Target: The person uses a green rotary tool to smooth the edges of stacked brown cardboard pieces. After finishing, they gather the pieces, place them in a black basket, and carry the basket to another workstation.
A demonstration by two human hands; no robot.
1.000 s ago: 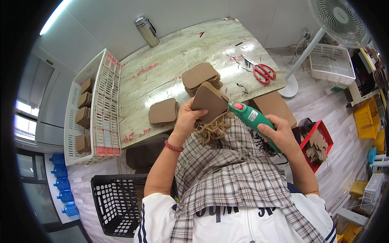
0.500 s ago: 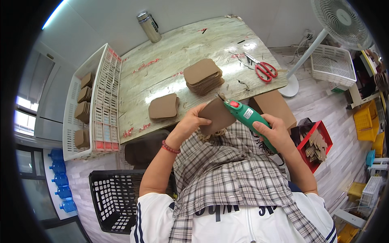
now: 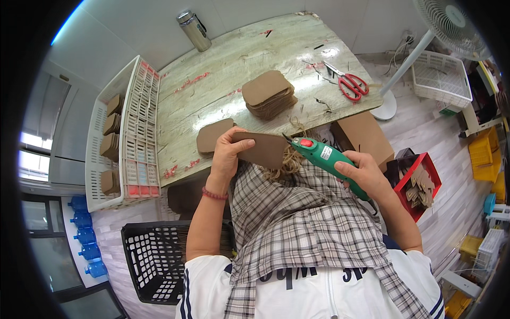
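Apron (image 3: 303, 228) nearest, with brown piece (image 3: 261, 151) and green tool (image 3: 328, 157) just above it.
The right grip (image 3: 364, 171) is closed around the tool; the left grip (image 3: 231, 149) pinches the piece, its right end at the tool's tip. On the counter (image 3: 239, 56) beyond lie a low brown stack (image 3: 210, 137), a taller stack (image 3: 268, 91) and red-handled scissors (image 3: 350, 86).

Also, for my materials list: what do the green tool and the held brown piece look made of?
Green tool: probably hard plastic, its smooth moulded body glossy. Brown piece: matte, perhaps leather or board; its flat face settles neither.
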